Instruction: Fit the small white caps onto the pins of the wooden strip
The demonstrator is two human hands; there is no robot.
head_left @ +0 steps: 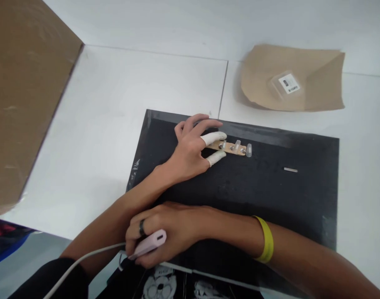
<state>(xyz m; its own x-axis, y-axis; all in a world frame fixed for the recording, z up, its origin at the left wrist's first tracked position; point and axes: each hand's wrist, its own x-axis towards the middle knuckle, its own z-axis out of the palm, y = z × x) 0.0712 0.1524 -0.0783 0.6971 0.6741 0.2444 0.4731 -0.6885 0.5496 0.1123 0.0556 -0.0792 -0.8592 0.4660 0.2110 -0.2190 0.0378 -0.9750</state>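
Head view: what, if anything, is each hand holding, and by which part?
Right hand grips the pink device around its body, slotted end exposed. Left hand flanks the tan strip with thumb and finger; whether they pinch its edges can't be told.

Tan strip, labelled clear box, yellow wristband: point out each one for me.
Tan strip [227,147], head view: bare surface near its visible middle.
Clear box [289,83], head view: its white label.
Yellow wristband [268,239], head view: middle of its outer face.
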